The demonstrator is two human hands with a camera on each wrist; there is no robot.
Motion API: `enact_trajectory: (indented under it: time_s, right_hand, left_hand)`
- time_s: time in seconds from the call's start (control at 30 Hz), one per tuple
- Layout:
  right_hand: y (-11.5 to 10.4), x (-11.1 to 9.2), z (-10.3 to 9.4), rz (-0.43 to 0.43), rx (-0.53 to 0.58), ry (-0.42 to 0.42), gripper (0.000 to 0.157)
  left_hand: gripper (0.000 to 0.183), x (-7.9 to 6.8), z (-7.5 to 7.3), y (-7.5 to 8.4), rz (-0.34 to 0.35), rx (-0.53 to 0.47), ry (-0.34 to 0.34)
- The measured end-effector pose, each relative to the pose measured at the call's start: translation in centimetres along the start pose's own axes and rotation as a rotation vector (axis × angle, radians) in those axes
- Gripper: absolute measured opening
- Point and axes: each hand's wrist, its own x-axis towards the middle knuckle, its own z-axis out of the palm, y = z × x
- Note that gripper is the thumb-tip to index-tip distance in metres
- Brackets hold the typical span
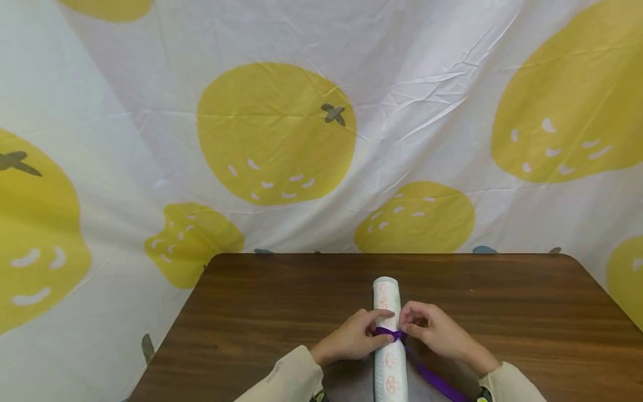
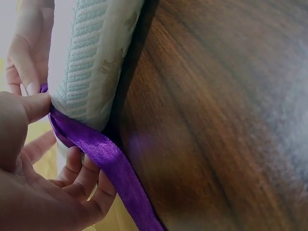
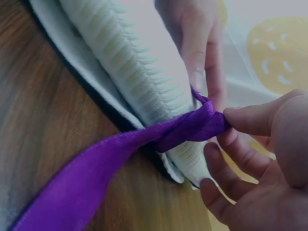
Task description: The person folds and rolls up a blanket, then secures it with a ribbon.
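Observation:
A white rolled-up mat [image 1: 390, 365] with a mushroom print and ribbed border lies lengthwise on the table. Around its middle runs a purple ribbon [image 1: 385, 331], crossed or knotted on top. My left hand [image 1: 355, 335] lies at the roll's left side. Its thumb presses by the crossing, its index finger reaches over the roll, and its other fingers [image 2: 82, 178] curl against the ribbon. From the right side, my right hand [image 1: 437, 329] pinches a folded bit of ribbon [image 3: 216, 120] between thumb and index finger. A long ribbon tail [image 1: 437, 382] trails toward the right sleeve.
Under the roll is a dark brown wood-grain table [image 1: 281, 296]. Behind it hangs a white cloth [image 1: 392, 162] printed with yellow fruit. Both forearms wear light sleeves [image 1: 288, 377]. A dark layer [image 3: 86, 96] shows along the roll's lower edge.

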Motion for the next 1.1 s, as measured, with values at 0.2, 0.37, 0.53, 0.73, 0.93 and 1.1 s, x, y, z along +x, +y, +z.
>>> enact_trajectory:
  time_s: [0.2, 0.37, 0.53, 0.73, 0.93, 1.1]
  right_hand:
    - [-0.15, 0.18, -0.11, 0.012, 0.066, -0.035, 0.006]
    - [-0.12, 0.26, -0.07, -0.002, 0.064, -0.038, 0.007]
    - [-0.16, 0.42, 0.07, 0.022, 0.034, 0.032, 0.006]
    - [-0.43, 0.5, 0.01, 0.064, 0.022, 0.096, 0.007]
    - [-0.72, 0.24, -0.49, 0.132, 0.067, 0.047, 0.008]
    - [-0.75, -0.2, -0.84, 0.16, 0.098, -0.087, 0.012]
  left_hand:
    - [0.045, -0.02, 0.05, -0.01, 0.005, 0.017, -0.004]
    - [0.043, -0.02, 0.23, -0.11, 0.014, 0.087, 0.015]
    - [0.043, -0.18, 0.43, 0.17, -0.045, 0.201, 0.041]
    - [0.044, -0.12, 0.62, 0.41, -0.086, 0.323, 0.074]
    - [0.044, -0.01, 0.71, 0.19, -0.087, 0.297, 0.074]
    - [0.044, -0.06, 0.65, 0.31, -0.067, 0.275, 0.071]
